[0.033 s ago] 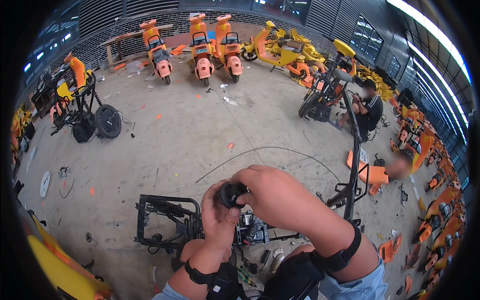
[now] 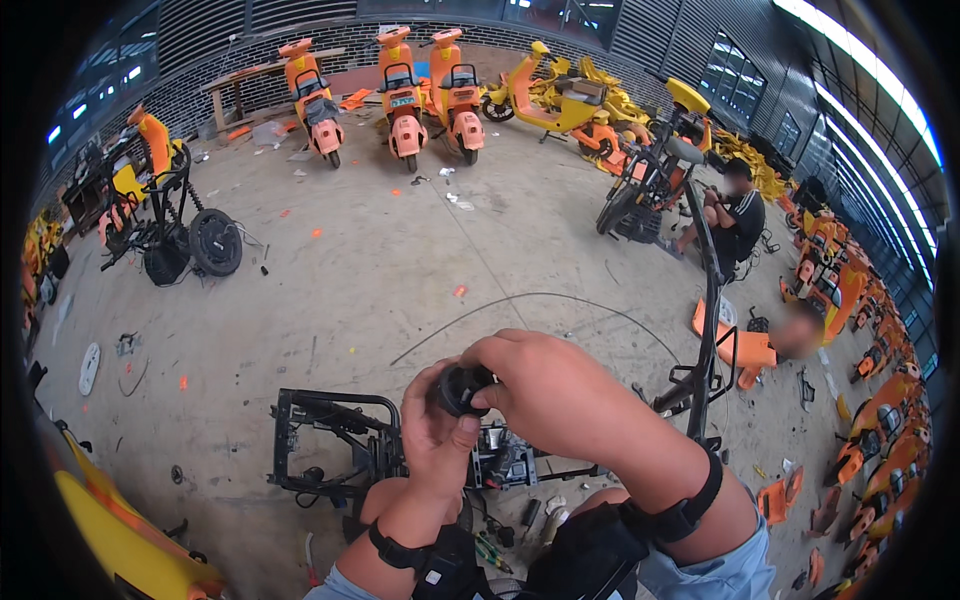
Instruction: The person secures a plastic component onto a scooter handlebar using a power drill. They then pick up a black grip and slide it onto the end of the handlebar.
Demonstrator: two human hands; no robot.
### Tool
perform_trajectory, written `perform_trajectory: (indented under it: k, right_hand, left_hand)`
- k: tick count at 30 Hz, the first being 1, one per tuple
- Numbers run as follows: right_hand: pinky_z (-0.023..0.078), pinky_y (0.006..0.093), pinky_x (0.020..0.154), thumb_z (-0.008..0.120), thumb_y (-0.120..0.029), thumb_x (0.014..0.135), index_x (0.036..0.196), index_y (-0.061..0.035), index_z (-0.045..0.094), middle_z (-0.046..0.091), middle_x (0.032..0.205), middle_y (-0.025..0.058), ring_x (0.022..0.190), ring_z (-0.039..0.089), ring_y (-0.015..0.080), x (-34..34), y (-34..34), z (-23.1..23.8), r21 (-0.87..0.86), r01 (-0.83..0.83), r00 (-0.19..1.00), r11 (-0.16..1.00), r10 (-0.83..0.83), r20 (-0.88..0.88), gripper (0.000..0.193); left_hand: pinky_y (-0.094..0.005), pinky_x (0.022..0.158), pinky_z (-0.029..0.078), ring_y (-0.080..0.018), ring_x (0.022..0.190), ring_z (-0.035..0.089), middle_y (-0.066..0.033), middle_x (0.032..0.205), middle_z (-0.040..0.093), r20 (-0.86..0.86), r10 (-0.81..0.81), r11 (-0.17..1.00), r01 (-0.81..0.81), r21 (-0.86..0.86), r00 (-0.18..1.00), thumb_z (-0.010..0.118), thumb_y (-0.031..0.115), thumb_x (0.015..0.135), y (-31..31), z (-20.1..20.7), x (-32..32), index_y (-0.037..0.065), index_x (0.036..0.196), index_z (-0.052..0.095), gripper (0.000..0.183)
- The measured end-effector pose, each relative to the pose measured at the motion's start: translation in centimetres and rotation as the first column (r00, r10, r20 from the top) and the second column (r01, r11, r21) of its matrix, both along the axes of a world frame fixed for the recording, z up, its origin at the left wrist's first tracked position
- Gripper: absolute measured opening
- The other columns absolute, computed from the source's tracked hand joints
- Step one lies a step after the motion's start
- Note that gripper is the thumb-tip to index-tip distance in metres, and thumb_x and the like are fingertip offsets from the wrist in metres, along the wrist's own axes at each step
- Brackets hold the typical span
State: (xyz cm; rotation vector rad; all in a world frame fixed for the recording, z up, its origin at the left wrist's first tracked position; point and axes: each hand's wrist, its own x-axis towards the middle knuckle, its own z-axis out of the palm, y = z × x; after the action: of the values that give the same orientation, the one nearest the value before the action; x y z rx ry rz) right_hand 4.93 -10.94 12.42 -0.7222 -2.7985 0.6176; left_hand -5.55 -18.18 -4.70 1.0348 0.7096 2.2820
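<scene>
A small round black part (image 2: 461, 390), like a cap or knob, is held up between my two hands above a bare scooter frame. My left hand (image 2: 432, 425) cups it from the left, its thumb at the lower edge. From above and the right, my right hand (image 2: 520, 370) pinches its near side with thumb and fingers. Fingers cover much of the part, so its exact kind is unclear. Below lies the black metal scooter frame (image 2: 335, 399), its steering column (image 2: 707, 330) rising on the right. Green-handled pliers (image 2: 490, 552) rest on the floor near my legs.
A long thin cable (image 2: 520, 296) curves over the concrete floor ahead. At right, a person (image 2: 740, 215) crouches by a part-stripped scooter (image 2: 650, 190). Orange scooters (image 2: 402, 95) stand at the back, orange body panels (image 2: 880, 440) lie along the right, and a yellow panel (image 2: 115, 530) is near left.
</scene>
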Motion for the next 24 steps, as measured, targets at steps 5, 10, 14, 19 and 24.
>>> perform_trajectory:
  k: [5,10,14,19,24]
  right_hand:
    - [0.052,0.0457,0.086,0.074,-0.012,0.084,0.11,-0.001,0.067,0.069,0.103,0.0173,0.099,0.065,0.0387,0.4,-0.2,0.3,-0.007,0.01,0.999,1.0,-0.01,-0.03,0.029]
    - [0.052,0.0464,0.084,0.072,-0.013,0.086,0.108,0.0002,0.068,0.069,0.099,0.019,0.097,0.066,0.0398,0.1,-0.2,0.6,-0.079,0.017,1.0,0.997,-0.018,-0.015,0.027]
    - [0.052,0.046,0.082,0.072,-0.014,0.086,0.11,0.0003,0.068,0.069,0.099,0.0194,0.095,0.066,0.039,-0.2,-0.2,0.6,-0.085,0.014,1.0,0.996,-0.016,-0.02,0.028]
    - [0.052,0.0433,0.081,0.074,-0.016,0.087,0.113,-0.0004,0.068,0.07,0.098,0.018,0.093,0.067,0.0358,0.1,-0.6,1.1,-0.112,0.034,0.999,0.993,-0.033,0.009,0.031]
    - [0.053,0.0425,0.079,0.075,-0.017,0.088,0.114,0.0005,0.068,0.07,0.094,0.018,0.089,0.067,0.0361,-0.1,-0.7,1.2,-0.15,0.056,0.998,0.987,-0.054,0.014,0.032]
  left_hand:
    - [-0.0439,0.112,0.042,-0.0286,0.132,0.051,-0.0171,0.147,0.046,-0.039,0.018,0.998,-0.015,0.069,0.999,0.079,0.008,0.089,0.3,0.0,0.3,0.006,0.144,0.042,0.066]
    - [-0.0434,0.112,0.041,-0.0285,0.132,0.051,-0.0175,0.149,0.043,-0.114,0.18,0.98,-0.169,0.104,0.977,0.079,0.002,0.086,0.3,-0.4,0.5,0.008,0.144,0.041,0.07]
    - [-0.0441,0.112,0.042,-0.0294,0.132,0.051,-0.0179,0.149,0.042,-0.138,0.193,0.978,-0.178,0.112,0.971,0.077,-0.004,0.085,0.3,-0.9,0.1,0.009,0.143,0.041,0.07]
    - [-0.0455,0.109,0.048,-0.0341,0.133,0.051,-0.0173,0.147,0.041,-0.183,0.251,0.961,-0.221,0.168,0.95,0.077,-0.008,0.083,0.2,-0.4,0.6,0.009,0.142,0.041,0.071]
    - [-0.0474,0.107,0.049,-0.0368,0.132,0.052,-0.0174,0.144,0.043,-0.268,0.412,0.907,-0.365,0.208,0.871,0.078,-0.007,0.082,0.0,-0.1,0.8,0.008,0.137,0.043,0.067]
